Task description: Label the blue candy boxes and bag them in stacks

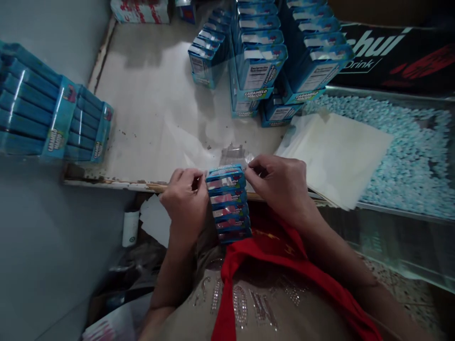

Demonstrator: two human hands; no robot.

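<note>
A pack of blue candy boxes (pixel 229 208), stacked in a row, rests between my hands at the table's front edge, close to my body. Glossy clear plastic wrap (pixel 234 154) covers it and sticks out past its far end. My left hand (pixel 188 192) is closed in a pinch at the far left corner of the pack. At the far right corner, my right hand (pixel 280 182) pinches the thin wrap between thumb and forefinger. The film in the left fingertips is hard to make out.
Tall stacks of blue candy boxes (pixel 263 66) stand at the back, with wrapped packs (pixel 31 104) at the left. Paper sheets (pixel 341 151) overlap a metal tray holding small pale-blue candies (pixel 415 166). A black printed box (pixel 398 61) stands behind the tray.
</note>
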